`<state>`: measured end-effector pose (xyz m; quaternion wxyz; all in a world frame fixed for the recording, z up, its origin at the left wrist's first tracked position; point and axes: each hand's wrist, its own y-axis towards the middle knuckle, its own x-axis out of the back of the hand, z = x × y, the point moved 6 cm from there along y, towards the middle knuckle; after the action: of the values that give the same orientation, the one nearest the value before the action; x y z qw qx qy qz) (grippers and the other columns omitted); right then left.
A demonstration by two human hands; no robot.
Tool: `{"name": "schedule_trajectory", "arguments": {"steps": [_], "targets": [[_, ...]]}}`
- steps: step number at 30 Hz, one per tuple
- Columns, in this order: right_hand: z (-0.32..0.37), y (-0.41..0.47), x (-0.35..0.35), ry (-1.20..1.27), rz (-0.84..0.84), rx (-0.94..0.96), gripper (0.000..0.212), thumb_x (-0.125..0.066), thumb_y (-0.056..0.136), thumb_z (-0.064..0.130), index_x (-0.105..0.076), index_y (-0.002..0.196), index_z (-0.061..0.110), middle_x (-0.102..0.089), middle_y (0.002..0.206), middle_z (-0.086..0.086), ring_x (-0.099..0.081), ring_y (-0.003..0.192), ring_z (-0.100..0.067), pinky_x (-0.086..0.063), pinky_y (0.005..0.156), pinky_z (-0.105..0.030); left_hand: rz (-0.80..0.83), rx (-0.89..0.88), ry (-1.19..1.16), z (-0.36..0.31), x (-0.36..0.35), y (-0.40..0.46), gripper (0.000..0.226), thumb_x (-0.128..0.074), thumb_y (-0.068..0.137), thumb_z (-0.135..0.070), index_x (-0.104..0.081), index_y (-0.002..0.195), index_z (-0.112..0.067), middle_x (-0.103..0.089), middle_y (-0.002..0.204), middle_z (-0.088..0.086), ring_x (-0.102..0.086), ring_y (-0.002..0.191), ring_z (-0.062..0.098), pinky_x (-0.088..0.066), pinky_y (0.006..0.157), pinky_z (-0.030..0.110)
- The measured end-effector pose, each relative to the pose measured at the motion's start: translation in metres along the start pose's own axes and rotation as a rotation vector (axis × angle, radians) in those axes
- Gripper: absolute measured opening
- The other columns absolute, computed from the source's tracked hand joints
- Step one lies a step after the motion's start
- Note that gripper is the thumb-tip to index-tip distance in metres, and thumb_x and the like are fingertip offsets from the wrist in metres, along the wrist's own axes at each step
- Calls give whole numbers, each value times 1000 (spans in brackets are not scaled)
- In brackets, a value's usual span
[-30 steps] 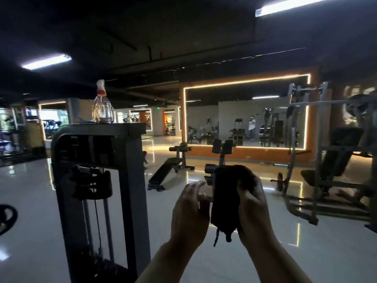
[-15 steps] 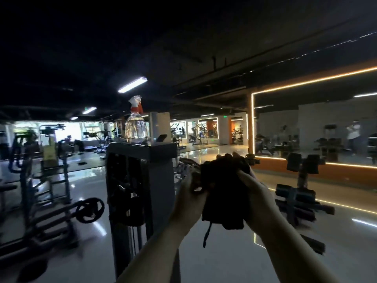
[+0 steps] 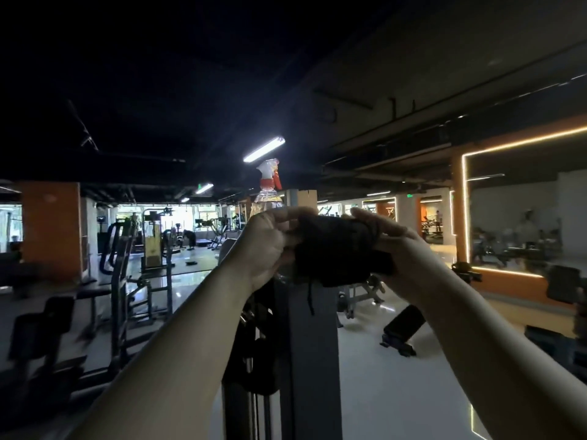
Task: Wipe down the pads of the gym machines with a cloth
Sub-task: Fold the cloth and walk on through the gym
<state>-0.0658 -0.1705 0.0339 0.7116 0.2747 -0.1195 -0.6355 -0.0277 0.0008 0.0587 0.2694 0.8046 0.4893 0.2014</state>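
Two hands, one black cloth (image 3: 333,249).
Left hand (image 3: 270,246) at 9 o'clock and right hand (image 3: 403,255) at 3 both grip it (fingers curled), spray bottle (image 3: 268,192) behind.

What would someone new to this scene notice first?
Front and centre, both hands hold a dark cloth up at chest height: the left hand pinches its left edge and the right hand grips its right side. Just behind them a clear spray bottle with a red collar stands atop a grey machine frame.
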Motion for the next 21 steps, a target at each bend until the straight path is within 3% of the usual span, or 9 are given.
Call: {"name": "schedule_trajectory", "arguments": {"steps": [4,7,9,11,14,16,18,21], "targets": [[-2,51,-23,-87,182,-12,12,-45,84,2,-57,86,4,-56,88,-12,-58,78,-19,-45,66,-26,-52,-60,82,5,34,36,45,-48,77,25,-72,74,-13,-71,82,4,-66,74,17,-56,60,26],[-10,86,-27,-216,123,-53,25,-32,86,-7,-51,74,3,-51,75,-11,-52,69,-19,-42,60,-25,-150,-72,273,17,56,65,44,-47,78,25,-72,74,-10,-71,86,7,-67,82,20,-56,65,26],[-14,106,-19,-389,-4,-42,33,-30,86,-13,-59,79,2,-58,79,-12,-57,72,-20,-46,61,-26,-176,-63,469,27,62,76,41,-49,78,23,-74,77,-10,-70,86,2,-66,86,20,-55,72,22],[-23,118,-12,-672,-76,-65,32,-38,89,-11,-66,88,4,-63,83,-10,-60,77,-19,-46,63,-23,-167,-18,645,39,65,82,39,-49,78,20,-75,83,-9,-65,85,-7,-62,86,10,-48,69,11],[-33,123,-4,-853,-124,-97,28,-40,92,-7,-66,100,0,-61,87,-10,-57,76,-22,-43,60,-21,-124,-52,856,44,61,86,31,-51,81,12,-74,91,-7,-70,97,6,-62,95,19,-50,76,23],[-27,122,-4,-756,-184,-24,31,-37,94,-6,-61,114,0,-62,109,-17,-56,92,-32,-45,68,-27,-125,-140,924,35,56,83,30,-47,87,3,-74,96,-7,-71,99,10,-63,88,20,-50,75,24],[-26,119,-8,-750,-215,11,27,-42,96,2,-58,117,-2,-57,126,-22,-53,116,-35,-44,90,-35,-77,-169,869,31,47,77,31,-43,92,-6,-72,99,-10,-71,97,12,-60,74,20,-45,65,22],[-43,116,-19,-929,-38,-81,23,-44,99,20,-64,109,13,-62,115,-24,-54,113,-42,-41,102,-47,76,-88,863,39,33,67,30,-41,94,-25,-68,90,-12,-67,77,13,-60,68,25,-48,64,31]]}}
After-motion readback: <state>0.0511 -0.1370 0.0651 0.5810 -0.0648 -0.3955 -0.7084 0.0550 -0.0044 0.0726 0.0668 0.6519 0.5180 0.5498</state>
